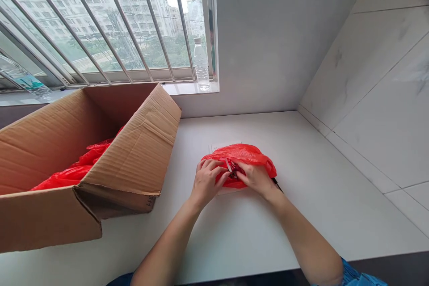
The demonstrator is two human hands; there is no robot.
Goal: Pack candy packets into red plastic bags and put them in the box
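Note:
A small red plastic bag (246,154) lies on the white counter (301,214) in the middle of the view. My left hand (207,181) rests on its near left side with the fingers curled onto the plastic. My right hand (256,178) pinches the bag's gathered mouth, where something small and white shows between the fingers. A thin white sheet (214,147) pokes out from under the bag's far edge. A dark thin object (277,184) lies just behind my right wrist.
A large open cardboard box (134,156) stands at the left, with more red plastic bags (77,170) inside. On the window sill stands a clear water bottle (201,65); another bottle (30,82) lies at far left. Tiled wall (375,98) closes the right side.

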